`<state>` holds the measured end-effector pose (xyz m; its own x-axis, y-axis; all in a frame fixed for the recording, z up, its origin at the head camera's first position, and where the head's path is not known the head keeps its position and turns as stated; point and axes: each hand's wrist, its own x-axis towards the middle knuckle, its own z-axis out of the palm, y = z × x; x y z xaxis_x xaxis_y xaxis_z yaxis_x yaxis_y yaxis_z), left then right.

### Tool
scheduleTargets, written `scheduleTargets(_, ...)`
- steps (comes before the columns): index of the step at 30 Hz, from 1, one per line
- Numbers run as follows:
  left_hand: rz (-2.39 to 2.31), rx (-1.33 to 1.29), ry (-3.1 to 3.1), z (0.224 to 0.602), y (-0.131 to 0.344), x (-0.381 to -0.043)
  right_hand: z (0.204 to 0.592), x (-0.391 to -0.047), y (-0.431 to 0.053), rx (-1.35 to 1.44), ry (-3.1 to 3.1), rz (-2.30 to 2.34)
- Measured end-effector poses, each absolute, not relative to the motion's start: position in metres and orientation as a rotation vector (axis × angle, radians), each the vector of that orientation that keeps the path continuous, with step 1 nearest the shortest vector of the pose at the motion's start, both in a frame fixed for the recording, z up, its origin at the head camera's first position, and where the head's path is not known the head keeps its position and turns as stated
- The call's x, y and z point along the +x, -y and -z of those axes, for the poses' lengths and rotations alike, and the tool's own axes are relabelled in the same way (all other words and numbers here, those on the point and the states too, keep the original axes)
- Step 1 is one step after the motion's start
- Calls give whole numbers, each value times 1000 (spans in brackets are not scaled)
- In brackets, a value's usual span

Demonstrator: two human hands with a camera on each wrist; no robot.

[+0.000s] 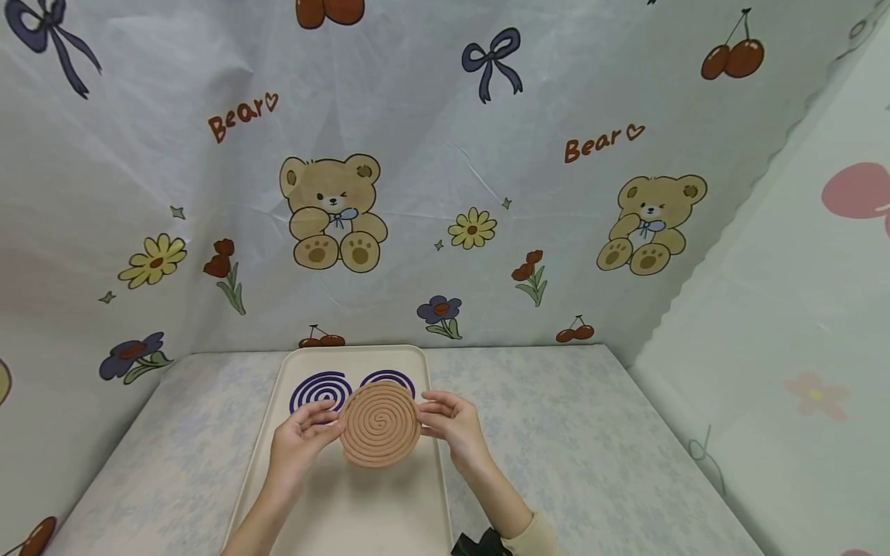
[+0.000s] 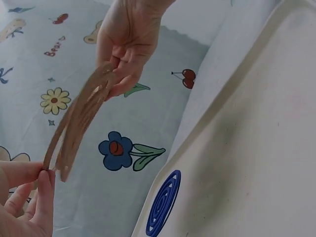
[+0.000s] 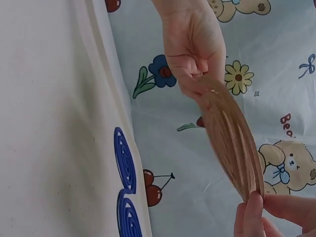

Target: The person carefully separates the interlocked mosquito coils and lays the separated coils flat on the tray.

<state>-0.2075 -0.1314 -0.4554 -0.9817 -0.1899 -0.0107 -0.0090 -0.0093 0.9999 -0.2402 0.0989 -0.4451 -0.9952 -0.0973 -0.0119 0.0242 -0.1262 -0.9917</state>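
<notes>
A brown spiral disc of tightly wound coils is held up above a cream tray, apart from its surface, its flat face toward the head camera. At the disc's nine o'clock, a person's left hand pinches the rim between thumb and fingers; at three o'clock, the right hand pinches the opposite edge. The wrist views show the disc nearly edge-on, with narrow gaps between some coils. On the tray's far end lie two blue spirals, one at the disc's ten o'clock, the other at twelve, partly hidden by it. Beyond the pale mottled table, cartoon bears decorate a cloth at eleven and two o'clock.
</notes>
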Motion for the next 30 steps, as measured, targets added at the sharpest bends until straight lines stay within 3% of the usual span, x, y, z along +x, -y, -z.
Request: scheduleTargets(30, 2500, 317, 1916, 458, 142, -212, 448, -238, -95, -100, -1839, 2350)
